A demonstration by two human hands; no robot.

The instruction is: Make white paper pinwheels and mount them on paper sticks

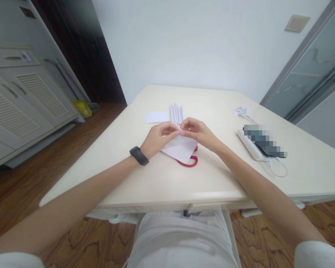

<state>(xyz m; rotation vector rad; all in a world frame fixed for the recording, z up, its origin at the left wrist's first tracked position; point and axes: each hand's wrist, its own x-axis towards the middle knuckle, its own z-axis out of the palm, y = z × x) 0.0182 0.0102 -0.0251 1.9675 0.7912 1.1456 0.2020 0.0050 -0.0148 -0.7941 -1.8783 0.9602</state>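
Observation:
Over the middle of the table, both my hands meet at one edge of a sheet of white paper [181, 150]. My left hand [161, 136], with a dark band on its wrist, pinches the paper between thumb and fingertips. Close against it, my right hand [197, 131] pinches the same edge. Beneath the sheet lie scissors with red handles [194, 162], their blades hidden. Just beyond my fingers sits a row of several thin rolled paper sticks [176, 112]. To their left is a flat stack of white paper [157, 117].
On the table's right side are a white box-like device [252, 147] with a blurred dark object on it, a white cable [281, 175] and a crumpled white piece [241, 111]. A wall stands behind the table [123, 190]. A louvered cabinet [30, 89] is at left.

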